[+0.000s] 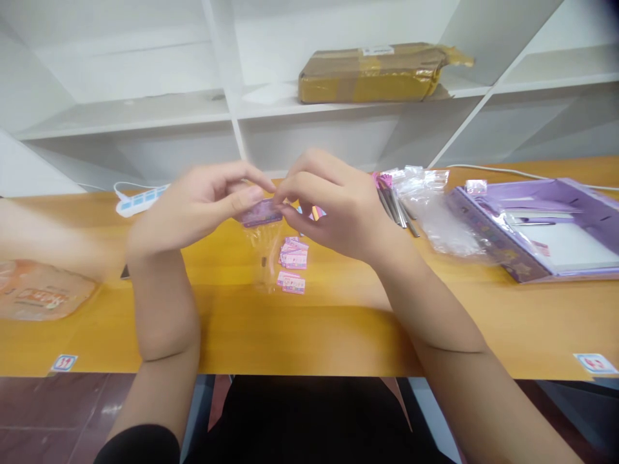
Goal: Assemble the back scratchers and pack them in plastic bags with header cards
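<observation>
A small clear plastic bag (264, 261) with a purple card (264, 214) at its top hangs over the table between my two hands. My left hand (207, 203) pinches the card from the left, thumb and fingers closed on it. At the card's right corner, the thumb and fingertips of my right hand (333, 203) close together on the bag's upper edge; the exact contact is partly hidden. Small pink printed cards lie below, in an upper pile (293, 253) and a lower pile (291, 283). Something colourful shows partly behind my right fingers.
Right of my hands lie metal-looking sticks with pink tops (395, 203), clear plastic bags (447, 219) and a purple box (488, 235). A power strip (141, 201), an orange package (46, 293) and another person's blurred arm (53, 235) are left. A taped parcel (362, 77) sits on the shelf.
</observation>
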`<state>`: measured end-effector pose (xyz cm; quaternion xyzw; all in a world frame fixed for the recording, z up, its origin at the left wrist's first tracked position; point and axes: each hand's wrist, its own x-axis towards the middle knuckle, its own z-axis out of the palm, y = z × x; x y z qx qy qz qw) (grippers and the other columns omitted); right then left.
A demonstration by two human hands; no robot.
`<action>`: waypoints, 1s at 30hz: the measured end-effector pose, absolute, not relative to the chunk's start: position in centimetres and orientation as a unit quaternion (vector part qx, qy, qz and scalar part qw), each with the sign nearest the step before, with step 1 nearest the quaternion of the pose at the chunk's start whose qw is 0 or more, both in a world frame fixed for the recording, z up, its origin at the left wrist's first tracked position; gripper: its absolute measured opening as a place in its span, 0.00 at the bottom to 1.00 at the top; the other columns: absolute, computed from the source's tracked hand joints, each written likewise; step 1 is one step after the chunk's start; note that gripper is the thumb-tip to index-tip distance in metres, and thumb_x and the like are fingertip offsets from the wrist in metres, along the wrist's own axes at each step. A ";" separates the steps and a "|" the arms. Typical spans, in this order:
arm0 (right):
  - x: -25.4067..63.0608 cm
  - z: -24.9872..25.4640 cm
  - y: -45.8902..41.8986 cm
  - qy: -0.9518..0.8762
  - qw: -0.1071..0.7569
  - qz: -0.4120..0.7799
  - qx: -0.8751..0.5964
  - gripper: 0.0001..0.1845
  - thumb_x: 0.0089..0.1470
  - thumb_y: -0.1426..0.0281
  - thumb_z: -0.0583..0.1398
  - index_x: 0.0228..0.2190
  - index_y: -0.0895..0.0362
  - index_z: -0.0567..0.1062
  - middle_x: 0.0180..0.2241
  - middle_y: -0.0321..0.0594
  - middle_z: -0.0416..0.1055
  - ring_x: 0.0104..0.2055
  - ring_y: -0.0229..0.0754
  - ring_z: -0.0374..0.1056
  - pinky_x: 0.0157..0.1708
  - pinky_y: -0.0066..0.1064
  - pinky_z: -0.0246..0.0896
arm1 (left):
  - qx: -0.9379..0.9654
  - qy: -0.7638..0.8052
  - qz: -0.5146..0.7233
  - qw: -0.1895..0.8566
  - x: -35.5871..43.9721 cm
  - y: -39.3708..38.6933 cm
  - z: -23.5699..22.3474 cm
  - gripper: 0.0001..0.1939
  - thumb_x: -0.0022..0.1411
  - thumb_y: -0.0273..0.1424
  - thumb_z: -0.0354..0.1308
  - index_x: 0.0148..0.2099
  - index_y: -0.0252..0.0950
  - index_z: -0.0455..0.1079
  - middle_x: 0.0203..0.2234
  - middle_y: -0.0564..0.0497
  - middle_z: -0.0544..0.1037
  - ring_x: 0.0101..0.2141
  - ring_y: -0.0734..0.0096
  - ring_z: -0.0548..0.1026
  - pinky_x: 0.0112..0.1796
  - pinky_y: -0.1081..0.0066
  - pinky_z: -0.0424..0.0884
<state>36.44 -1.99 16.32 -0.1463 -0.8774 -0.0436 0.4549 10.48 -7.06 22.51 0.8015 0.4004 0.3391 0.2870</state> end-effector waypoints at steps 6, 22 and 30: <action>36.4 16.2 -2.0 -0.888 0.435 -0.039 -0.144 0.11 0.81 0.69 0.56 0.47 0.52 0.80 0.46 0.42 0.78 0.42 0.39 0.71 0.42 0.33 0.68 | 0.817 0.427 0.289 0.258 10.0 -7.2 22.9 0.17 0.79 0.51 0.68 0.51 0.46 0.88 0.33 0.50 0.88 0.36 0.58 0.87 0.35 0.68 0.82; 36.1 15.9 -1.7 -0.890 0.433 -0.073 -0.125 0.11 0.81 0.67 0.58 0.45 0.53 0.80 0.44 0.42 0.77 0.41 0.40 0.69 0.41 0.34 0.62 | 0.828 0.414 0.248 0.286 9.2 -7.2 22.8 0.15 0.73 0.48 0.76 0.44 0.42 0.90 0.32 0.48 0.89 0.32 0.59 0.87 0.37 0.66 0.87; 36.2 16.1 -1.9 -0.904 0.418 -0.018 -0.091 0.06 0.80 0.67 0.60 0.47 0.53 0.77 0.46 0.42 0.74 0.40 0.38 0.66 0.41 0.34 0.63 | 0.810 0.480 0.206 0.265 9.9 -8.0 23.8 0.20 0.76 0.53 0.69 0.47 0.42 0.89 0.35 0.48 0.89 0.36 0.61 0.89 0.42 0.66 0.87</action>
